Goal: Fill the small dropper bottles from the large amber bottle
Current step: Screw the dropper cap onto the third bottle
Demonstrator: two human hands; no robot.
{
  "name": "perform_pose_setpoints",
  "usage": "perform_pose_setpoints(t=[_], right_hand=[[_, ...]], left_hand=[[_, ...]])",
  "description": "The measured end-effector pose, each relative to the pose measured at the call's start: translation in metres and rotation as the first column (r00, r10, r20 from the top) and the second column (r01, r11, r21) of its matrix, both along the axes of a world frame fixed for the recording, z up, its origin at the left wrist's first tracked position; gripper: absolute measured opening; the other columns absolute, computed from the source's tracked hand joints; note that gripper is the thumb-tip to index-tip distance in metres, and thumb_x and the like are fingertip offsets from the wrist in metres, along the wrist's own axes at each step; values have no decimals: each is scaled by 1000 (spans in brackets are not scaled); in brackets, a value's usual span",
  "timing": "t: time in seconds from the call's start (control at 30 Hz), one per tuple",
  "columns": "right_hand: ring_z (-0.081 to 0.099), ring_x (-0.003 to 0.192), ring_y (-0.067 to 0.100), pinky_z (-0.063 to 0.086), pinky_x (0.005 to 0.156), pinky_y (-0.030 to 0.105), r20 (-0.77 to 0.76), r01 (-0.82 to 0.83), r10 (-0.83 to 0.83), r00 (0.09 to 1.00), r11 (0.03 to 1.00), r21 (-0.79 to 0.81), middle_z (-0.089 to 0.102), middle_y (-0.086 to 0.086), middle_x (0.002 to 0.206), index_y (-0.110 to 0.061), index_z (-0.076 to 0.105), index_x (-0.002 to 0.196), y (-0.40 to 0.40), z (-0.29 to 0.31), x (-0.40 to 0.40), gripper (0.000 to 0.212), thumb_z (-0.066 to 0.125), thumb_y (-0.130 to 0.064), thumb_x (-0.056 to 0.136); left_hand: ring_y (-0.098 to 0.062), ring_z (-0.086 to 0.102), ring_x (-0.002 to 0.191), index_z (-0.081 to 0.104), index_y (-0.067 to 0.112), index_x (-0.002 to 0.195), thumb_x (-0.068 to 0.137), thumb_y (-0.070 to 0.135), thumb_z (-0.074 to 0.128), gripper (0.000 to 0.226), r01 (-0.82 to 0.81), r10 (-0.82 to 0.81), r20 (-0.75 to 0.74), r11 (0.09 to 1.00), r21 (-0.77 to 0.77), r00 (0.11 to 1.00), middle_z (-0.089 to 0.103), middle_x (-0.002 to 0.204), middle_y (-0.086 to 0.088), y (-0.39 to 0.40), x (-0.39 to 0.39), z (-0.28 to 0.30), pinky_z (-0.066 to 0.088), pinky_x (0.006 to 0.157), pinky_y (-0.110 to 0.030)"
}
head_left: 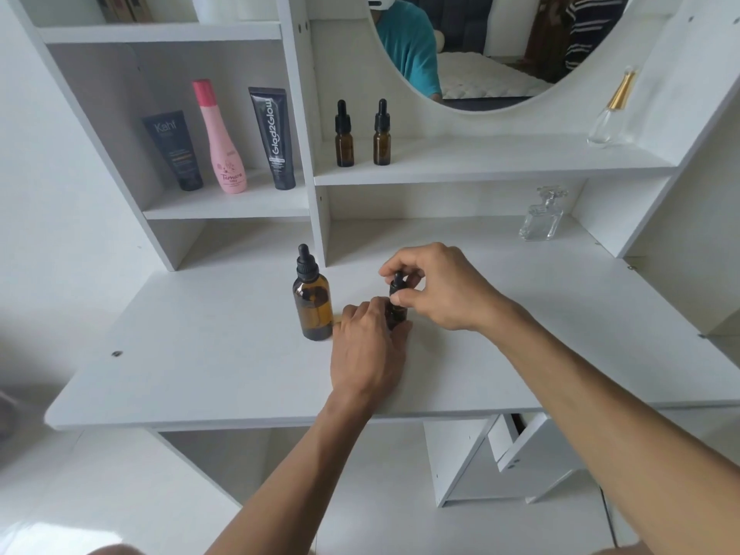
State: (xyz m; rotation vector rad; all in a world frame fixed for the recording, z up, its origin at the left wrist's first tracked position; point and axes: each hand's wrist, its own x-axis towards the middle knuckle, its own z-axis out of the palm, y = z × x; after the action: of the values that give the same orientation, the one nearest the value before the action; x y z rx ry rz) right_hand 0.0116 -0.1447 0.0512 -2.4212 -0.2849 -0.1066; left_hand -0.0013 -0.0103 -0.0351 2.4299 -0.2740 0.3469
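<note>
1. Leave large amber bottle (pixel 312 304) capped, upright on desk (pixel 200 354), just left of the work.
2. Steady small dropper bottle (pixel 396 310) with left hand (pixel 366 346) wrapped round its body.
3. Twist dropper cap (pixel 397 284), pinched by right hand (pixel 434 288), straight and upright.

Both bare forearms reach forward from six o'clock, converging near the centre. The left hand (pixel 370 346), back up and knuckles toward twelve o'clock, curls its fingers round a small dropper bottle (pixel 396 314). The right hand (pixel 436 286), wrist bent toward nine o'clock, pinches the bottle's black cap (pixel 397 283) between thumb and fingertips.
</note>
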Motion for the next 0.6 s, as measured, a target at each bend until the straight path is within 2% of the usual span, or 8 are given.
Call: perform_pose_setpoints(t=[0.13,0.23,0.37,0.5,0.6], right_hand=[[67,87,14,53,80,24,-15,11,-11,1000,1000,-9,71,-4,97,-24,73,110,-1,-6,1,32,83,-19,80],[67,91,10,51,77,18,-25,5,-5,1000,1000,-3,72,-6,102,-26,72,111,-5,-7,0,34,83,-22,80],[67,94,8,48,71,7,-7,-31,31,999,999,22,73,-10,101,-25,73,110,-7,-5,0,32,76,-8,83],[66,89,10,48,77,17,27,9,-9,1000,1000,8,73,-6,95,-22,73,110,-5,-6,1,29,81,-23,82],[66,93,10,50,78,16,15,-12,12,1000,1000,16,73,-8,98,-23,72,111,-6,-6,1,31,79,-18,82]], left_hand=[[-29,52,101,59,17,107,96,35,59,22,-4,4,2,1000,-16,1000,69,106,-3,0,1,0,38,82,-39],[-29,52,103,59,17,108,96,36,59,22,-5,5,-4,1000,-21,1000,68,107,-3,0,2,0,38,83,-38],[-27,51,104,60,19,108,96,37,59,22,-8,8,-18,1000,-17,1000,68,108,0,0,3,-2,39,86,-40],[-27,50,104,60,18,108,96,37,59,23,-16,15,-17,1000,-9,1000,68,108,-1,0,3,-2,37,84,-38],[-26,50,103,59,19,107,97,37,58,21,-14,14,-20,1000,-11,1000,67,107,0,0,1,0,34,82,-36]])
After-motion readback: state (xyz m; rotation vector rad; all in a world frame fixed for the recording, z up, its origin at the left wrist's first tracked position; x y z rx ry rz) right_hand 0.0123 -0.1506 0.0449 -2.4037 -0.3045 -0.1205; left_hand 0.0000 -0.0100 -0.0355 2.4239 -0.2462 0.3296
